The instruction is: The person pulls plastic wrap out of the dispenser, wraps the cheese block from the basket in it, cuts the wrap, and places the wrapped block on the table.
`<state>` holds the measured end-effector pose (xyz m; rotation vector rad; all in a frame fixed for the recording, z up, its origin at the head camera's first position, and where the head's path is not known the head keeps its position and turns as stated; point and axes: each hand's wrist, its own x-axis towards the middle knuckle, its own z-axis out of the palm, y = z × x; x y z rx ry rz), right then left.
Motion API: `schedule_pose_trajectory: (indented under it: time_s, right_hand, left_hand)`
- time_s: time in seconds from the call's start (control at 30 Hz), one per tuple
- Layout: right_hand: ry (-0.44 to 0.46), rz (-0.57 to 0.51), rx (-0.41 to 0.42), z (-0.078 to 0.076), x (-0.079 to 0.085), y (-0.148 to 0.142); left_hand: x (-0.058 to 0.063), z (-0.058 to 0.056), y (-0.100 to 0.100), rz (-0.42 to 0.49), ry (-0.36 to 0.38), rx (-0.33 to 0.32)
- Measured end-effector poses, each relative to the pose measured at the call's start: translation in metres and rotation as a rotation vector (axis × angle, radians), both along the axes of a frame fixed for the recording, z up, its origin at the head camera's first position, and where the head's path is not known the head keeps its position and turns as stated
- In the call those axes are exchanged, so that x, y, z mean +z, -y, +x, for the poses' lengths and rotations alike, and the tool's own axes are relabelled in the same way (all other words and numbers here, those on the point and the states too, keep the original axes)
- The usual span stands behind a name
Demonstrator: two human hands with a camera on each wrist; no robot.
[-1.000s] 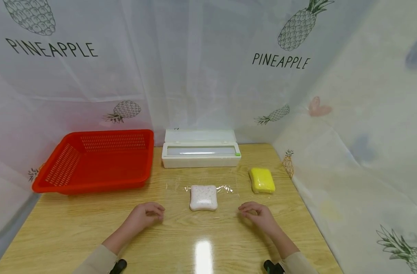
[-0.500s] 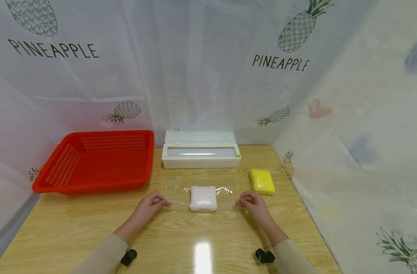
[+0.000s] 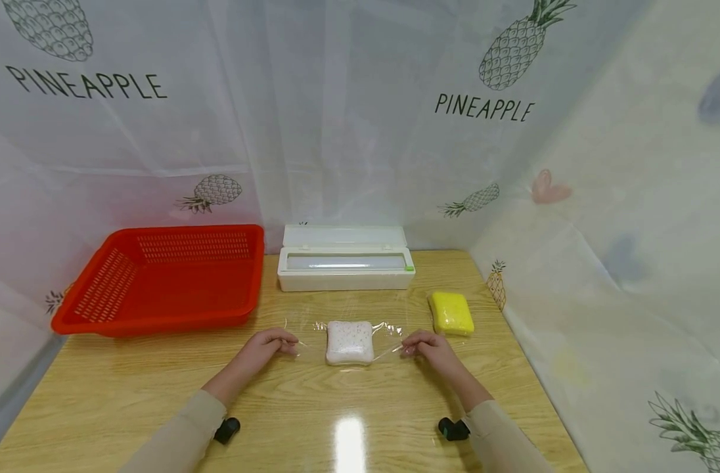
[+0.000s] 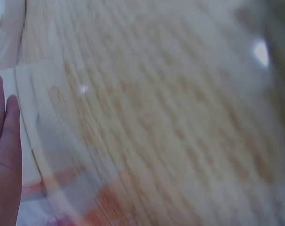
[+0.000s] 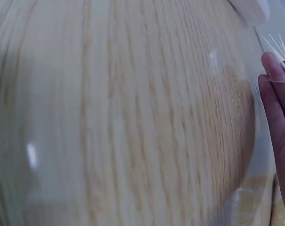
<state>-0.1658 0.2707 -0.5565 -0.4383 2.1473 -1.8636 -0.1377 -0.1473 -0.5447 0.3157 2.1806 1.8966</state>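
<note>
The white speckled, cushion-shaped block [image 3: 349, 343], squarish without a clear long axis, lies on clear plastic film [image 3: 387, 335], well in from the far edge of the wooden worktop [image 3: 295, 420], about equally near left hand [image 3: 269, 345] and right hand [image 3: 433, 349], each pinching the film's near side.

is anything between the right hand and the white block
Only clear film, held by the right hand and reaching to the white block; nothing else visible stands between them.

Beige sleeves [image 3: 179, 435] end beside black wrist cameras [image 3: 226, 430] (a small, stubby pair).
</note>
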Motion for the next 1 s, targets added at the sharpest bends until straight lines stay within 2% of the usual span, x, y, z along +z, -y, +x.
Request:
schedule_pose_trajectory:
  time_s: [0.07,0.23,0.47,0.63,0.7,1.0]
  right_hand:
    - [-0.005,-0.013,0.002,0.000,-0.001,0.000]
    - [0.002,-0.014,-0.040,0.002,-0.002,0.000]
    - [0.050,0.032,-0.127,0.006,0.000,-0.001]
    - [0.084,0.055,-0.144,0.004,0.000,0.000]
    - [0.089,0.080,-0.145,0.002,0.000,0.001]
    - [0.103,0.190,-0.078,-0.010,-0.001,0.008]
  left_hand:
    - [0.002,0.000,-0.001,0.012,0.026,0.006]
    - [0.003,0.001,-0.003,-0.046,0.045,0.023]
    - [-0.005,0.001,0.001,-0.074,-0.035,0.027]
    - [-0.008,-0.002,0.002,-0.055,-0.041,-0.013]
    - [-0.009,-0.005,0.001,-0.074,-0.044,-0.025]
    - [-0.015,-0.016,-0.004,-0.286,-0.132,-0.043]
